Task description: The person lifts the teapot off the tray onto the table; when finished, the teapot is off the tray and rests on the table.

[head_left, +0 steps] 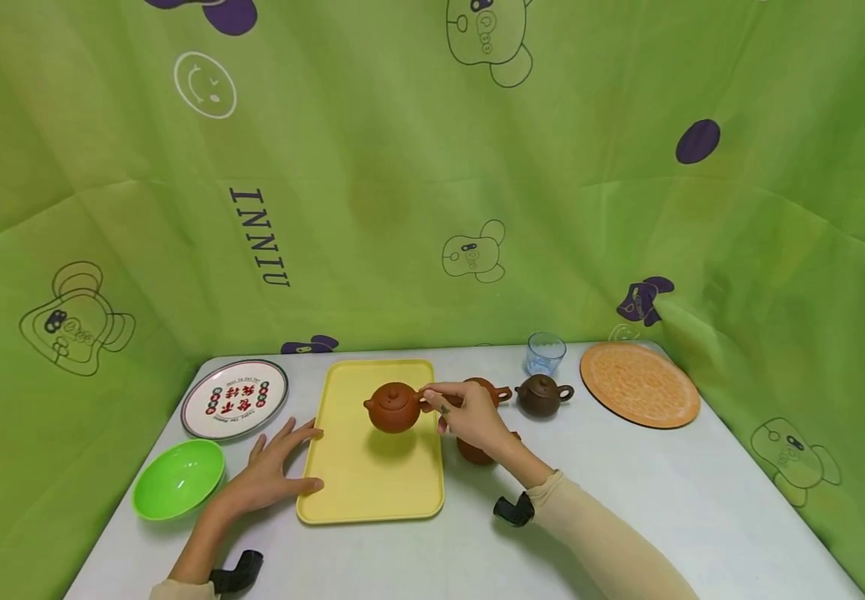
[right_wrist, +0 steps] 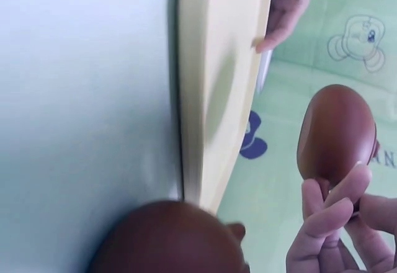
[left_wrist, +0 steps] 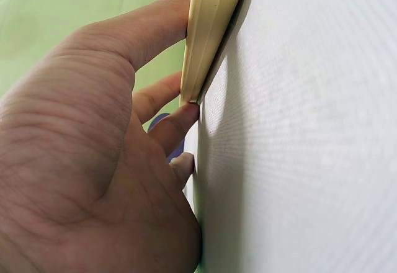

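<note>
A reddish-brown teapot [head_left: 392, 408] hangs above the yellow tray [head_left: 365, 496], its spout to the left and its shadow on the tray. My right hand [head_left: 473, 417] pinches it by the handle; in the right wrist view the fingers [right_wrist: 322, 220] close round that handle beneath the round body. My left hand [head_left: 263, 475] rests at the tray's left edge, fingers spread and touching the rim. In the left wrist view the thumb [left_wrist: 155, 28] lies against the tray's side [left_wrist: 208, 18].
Right of the tray stand two more reddish teapots, one behind [head_left: 487, 390] and one nearer [head_left: 473, 451], partly hidden by my right hand. Beyond are a dark brown teapot [head_left: 540, 397], a blue glass [head_left: 545, 357] and an orange round mat [head_left: 638, 385]. Leftward lie a printed plate [head_left: 203, 404] and green bowl [head_left: 177, 479].
</note>
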Demonstrator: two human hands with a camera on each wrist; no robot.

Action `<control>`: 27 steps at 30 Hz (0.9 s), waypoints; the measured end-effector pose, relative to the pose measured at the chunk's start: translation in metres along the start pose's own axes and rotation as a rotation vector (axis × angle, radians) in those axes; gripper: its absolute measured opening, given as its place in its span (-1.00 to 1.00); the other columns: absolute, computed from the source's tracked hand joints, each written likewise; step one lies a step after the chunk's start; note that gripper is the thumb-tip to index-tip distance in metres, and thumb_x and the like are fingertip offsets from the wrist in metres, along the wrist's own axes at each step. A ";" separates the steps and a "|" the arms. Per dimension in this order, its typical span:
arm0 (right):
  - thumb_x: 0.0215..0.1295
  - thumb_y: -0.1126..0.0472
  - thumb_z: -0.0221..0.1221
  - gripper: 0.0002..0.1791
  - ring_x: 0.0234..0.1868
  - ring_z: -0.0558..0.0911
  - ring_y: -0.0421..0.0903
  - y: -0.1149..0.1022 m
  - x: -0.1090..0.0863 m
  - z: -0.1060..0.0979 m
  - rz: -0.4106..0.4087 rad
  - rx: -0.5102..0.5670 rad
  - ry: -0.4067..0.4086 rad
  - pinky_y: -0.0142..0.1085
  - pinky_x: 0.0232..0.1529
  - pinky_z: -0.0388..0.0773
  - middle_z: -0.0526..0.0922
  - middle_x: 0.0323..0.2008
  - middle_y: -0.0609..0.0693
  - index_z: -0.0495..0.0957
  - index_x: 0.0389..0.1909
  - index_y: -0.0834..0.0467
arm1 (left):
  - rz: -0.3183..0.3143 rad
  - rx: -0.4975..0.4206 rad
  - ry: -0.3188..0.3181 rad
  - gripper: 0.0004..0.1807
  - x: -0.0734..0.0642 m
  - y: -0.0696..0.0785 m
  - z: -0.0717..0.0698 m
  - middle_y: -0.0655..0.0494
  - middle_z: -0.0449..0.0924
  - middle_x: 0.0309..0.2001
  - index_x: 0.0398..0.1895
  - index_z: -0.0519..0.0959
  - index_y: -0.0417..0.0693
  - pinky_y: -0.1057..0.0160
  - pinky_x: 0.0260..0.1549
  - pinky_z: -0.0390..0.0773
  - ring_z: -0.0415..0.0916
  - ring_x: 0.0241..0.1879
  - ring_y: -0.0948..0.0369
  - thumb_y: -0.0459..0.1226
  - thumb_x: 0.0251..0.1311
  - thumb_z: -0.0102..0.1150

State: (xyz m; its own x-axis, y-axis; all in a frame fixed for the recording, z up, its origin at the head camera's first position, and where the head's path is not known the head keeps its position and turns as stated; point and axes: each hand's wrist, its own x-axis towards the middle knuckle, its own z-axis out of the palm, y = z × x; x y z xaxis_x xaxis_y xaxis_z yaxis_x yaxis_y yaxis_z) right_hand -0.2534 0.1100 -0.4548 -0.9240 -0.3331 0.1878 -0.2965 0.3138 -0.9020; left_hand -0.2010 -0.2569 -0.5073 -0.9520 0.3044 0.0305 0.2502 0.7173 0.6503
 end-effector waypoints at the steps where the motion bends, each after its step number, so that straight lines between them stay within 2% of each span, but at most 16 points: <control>1: 0.58 0.09 0.20 -0.68 -0.47 0.73 0.37 0.000 -0.003 -0.003 -0.003 0.001 -0.001 -0.44 -0.61 0.46 0.87 -0.16 0.21 0.74 0.17 0.14 | 0.000 0.003 0.001 -0.14 0.000 0.000 0.000 -0.29 0.26 0.61 0.42 0.49 0.02 -0.60 0.52 -0.42 -0.15 0.66 -0.43 0.00 0.01 0.59; 5: 0.59 0.08 0.19 -0.67 -0.56 0.71 0.21 -0.002 -0.014 -0.016 0.000 0.022 -0.006 -0.41 -0.56 0.56 0.85 -0.13 0.29 0.74 0.17 0.13 | -0.001 0.006 0.005 -0.14 0.000 -0.001 0.000 -0.29 0.26 0.61 0.43 0.49 0.01 -0.60 0.52 -0.41 -0.15 0.66 -0.43 0.00 0.01 0.59; 8: 0.59 0.05 0.19 -0.70 -0.61 0.67 -0.06 -0.003 -0.021 -0.027 0.011 0.029 0.013 -0.40 -0.56 0.57 0.85 -0.16 0.26 0.76 0.12 0.09 | 0.000 0.002 -0.002 -0.13 0.000 -0.001 0.000 -0.30 0.25 0.61 0.43 0.48 0.00 -0.60 0.52 -0.43 -0.17 0.66 -0.43 0.00 0.02 0.59; 10: 0.58 0.05 0.19 -0.70 -0.62 0.65 -0.16 -0.004 -0.025 -0.034 0.021 0.034 0.031 -0.41 -0.56 0.57 0.85 -0.17 0.25 0.77 0.09 0.08 | 0.000 -0.002 -0.002 -0.13 0.000 0.000 0.000 -0.31 0.26 0.61 0.43 0.48 -0.01 -0.60 0.52 -0.43 -0.17 0.66 -0.43 0.00 0.02 0.59; 14: 0.58 0.05 0.20 -0.67 -0.62 0.66 -0.10 -0.003 -0.032 -0.046 0.051 0.045 0.059 -0.38 -0.57 0.57 0.84 -0.14 0.33 0.76 0.12 0.13 | 0.006 -0.007 0.002 -0.14 0.000 0.001 0.000 -0.31 0.26 0.61 0.42 0.49 0.00 -0.61 0.52 -0.43 -0.17 0.66 -0.44 0.00 0.02 0.59; 18: 0.58 0.03 0.20 -0.63 -0.62 0.67 -0.03 0.000 -0.038 -0.056 0.081 0.034 0.078 -0.38 -0.61 0.54 0.84 -0.11 0.32 0.73 0.18 0.15 | 0.009 -0.005 0.005 -0.14 -0.001 0.000 -0.001 -0.31 0.26 0.60 0.43 0.48 0.01 -0.61 0.52 -0.42 -0.16 0.66 -0.44 0.00 0.02 0.58; 22: 0.57 0.05 0.22 -0.65 -0.61 0.69 -0.02 0.005 -0.046 -0.064 0.100 0.018 0.110 -0.33 -0.61 0.60 0.86 -0.13 0.27 0.73 0.19 0.13 | 0.008 0.001 0.001 -0.13 0.001 -0.002 0.000 -0.31 0.25 0.61 0.43 0.48 0.01 -0.61 0.51 -0.42 -0.16 0.66 -0.44 0.01 0.03 0.58; 25: 0.56 0.07 0.22 -0.65 -0.62 0.68 -0.10 0.010 -0.053 -0.071 0.108 0.023 0.125 -0.34 -0.56 0.65 0.84 -0.12 0.32 0.72 0.19 0.16 | 0.007 0.002 -0.001 -0.13 0.001 -0.003 0.001 -0.31 0.25 0.61 0.43 0.48 0.01 -0.62 0.51 -0.43 -0.16 0.66 -0.44 0.01 0.03 0.58; 27: 0.57 0.09 0.22 -0.65 -0.62 0.68 -0.07 0.013 -0.057 -0.075 0.106 0.026 0.134 -0.38 -0.56 0.62 0.83 -0.12 0.35 0.72 0.18 0.19 | 0.012 0.005 0.004 -0.14 0.001 -0.003 0.001 -0.31 0.26 0.60 0.42 0.49 0.01 -0.62 0.51 -0.42 -0.15 0.66 -0.45 0.01 0.02 0.58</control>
State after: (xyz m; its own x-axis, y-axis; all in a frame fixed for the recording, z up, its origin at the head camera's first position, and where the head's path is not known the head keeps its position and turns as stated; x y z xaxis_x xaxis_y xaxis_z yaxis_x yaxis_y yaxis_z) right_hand -0.2224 0.2001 -0.4485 -0.9742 -0.1775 0.1397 -0.1910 0.3168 -0.9291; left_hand -0.2024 -0.2582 -0.5101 -0.9496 0.3107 0.0409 0.2623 0.7166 0.6463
